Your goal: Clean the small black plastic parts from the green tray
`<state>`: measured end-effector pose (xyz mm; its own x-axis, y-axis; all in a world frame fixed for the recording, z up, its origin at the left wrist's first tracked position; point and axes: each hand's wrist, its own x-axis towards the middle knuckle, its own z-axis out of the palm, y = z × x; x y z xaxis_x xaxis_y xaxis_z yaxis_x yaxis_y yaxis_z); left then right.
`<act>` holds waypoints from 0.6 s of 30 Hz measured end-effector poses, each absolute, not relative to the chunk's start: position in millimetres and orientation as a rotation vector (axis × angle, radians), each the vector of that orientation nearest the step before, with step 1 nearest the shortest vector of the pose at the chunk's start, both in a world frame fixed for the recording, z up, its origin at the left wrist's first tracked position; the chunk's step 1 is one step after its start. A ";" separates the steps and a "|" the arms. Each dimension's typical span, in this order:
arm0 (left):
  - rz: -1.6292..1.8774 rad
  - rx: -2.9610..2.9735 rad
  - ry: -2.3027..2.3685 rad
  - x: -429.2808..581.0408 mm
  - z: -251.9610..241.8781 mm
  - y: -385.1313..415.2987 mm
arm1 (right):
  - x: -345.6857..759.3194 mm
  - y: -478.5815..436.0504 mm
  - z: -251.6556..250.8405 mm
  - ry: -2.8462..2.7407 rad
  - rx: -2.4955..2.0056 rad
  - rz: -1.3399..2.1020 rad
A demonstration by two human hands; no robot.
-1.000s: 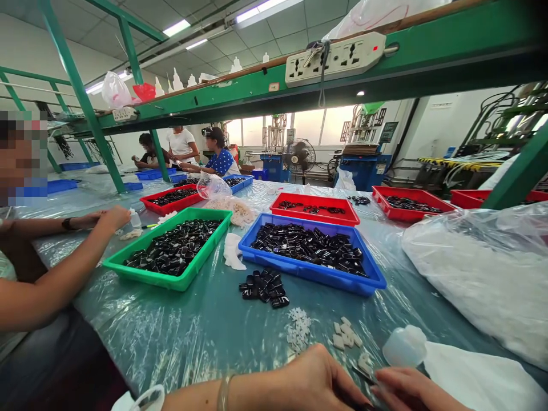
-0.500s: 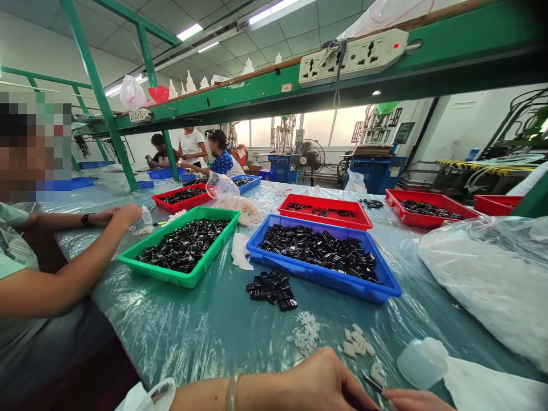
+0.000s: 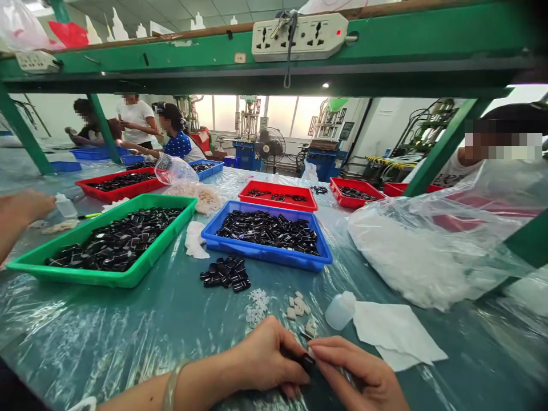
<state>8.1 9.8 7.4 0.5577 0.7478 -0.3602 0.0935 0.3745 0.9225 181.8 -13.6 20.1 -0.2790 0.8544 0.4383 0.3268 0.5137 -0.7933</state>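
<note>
Low in the view, my left hand, a bangle on its wrist, grips a small glossy black plastic piece between thumb and fingers. My right hand meets it from the right, its fingertips pinched against the piece; what they hold, perhaps something small and white, is mostly hidden. Just beyond the fingertips shows a thin metal tip, beside off-white blocks. A pile of small white bits lies past my left hand, and a heap of black pieces lies farther back.
A translucent bottle and white tissue lie right of the hands. Behind stand a blue tray and a green tray of black pieces. A large plastic bag stands right. At far left is a co-worker's arm.
The view has swung right and down, so both my hands show more fully and the co-worker at left is mostly out of frame. My hands stay together at the black piece.
</note>
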 end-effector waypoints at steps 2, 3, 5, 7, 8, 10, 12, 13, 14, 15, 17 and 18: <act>0.492 1.137 0.912 7.5 10.5 9.3 | 179.7 -14.3 20.7 -1.872 -0.915 0.708; 0.491 1.137 0.911 7.4 11.4 9.0 | 179.0 -14.5 21.1 -1.891 -0.883 0.697; 0.496 1.141 0.903 7.6 11.8 8.8 | 178.3 -14.4 22.3 -1.937 -0.836 0.682; 0.502 1.149 0.898 7.8 11.3 8.7 | 178.6 -13.9 24.0 -1.982 -0.808 0.668; 0.503 1.152 0.899 7.9 10.9 8.8 | 178.9 -13.7 25.0 -2.003 -0.796 0.659; 0.503 1.155 0.904 7.8 10.2 9.0 | 179.5 -13.3 26.8 -2.032 -0.775 0.626; 0.502 1.155 0.905 7.7 9.7 9.3 | 180.3 -13.2 27.8 -2.064 -0.764 0.587; 0.500 1.157 0.904 7.7 9.5 9.4 | 180.8 -13.2 27.8 -2.084 -0.763 0.570; 0.500 1.160 0.903 7.8 9.3 9.4 | 181.6 -13.2 27.5 -2.105 -0.761 0.553; 0.502 1.164 0.904 7.8 9.0 9.4 | 182.5 -13.2 26.8 -2.129 -0.761 0.540; 0.511 1.171 0.909 7.9 8.3 9.2 | 184.6 -13.1 24.2 -2.177 -0.753 0.514; 0.517 1.172 0.911 7.9 7.9 9.1 | 185.6 -12.8 22.5 -2.199 -0.746 0.502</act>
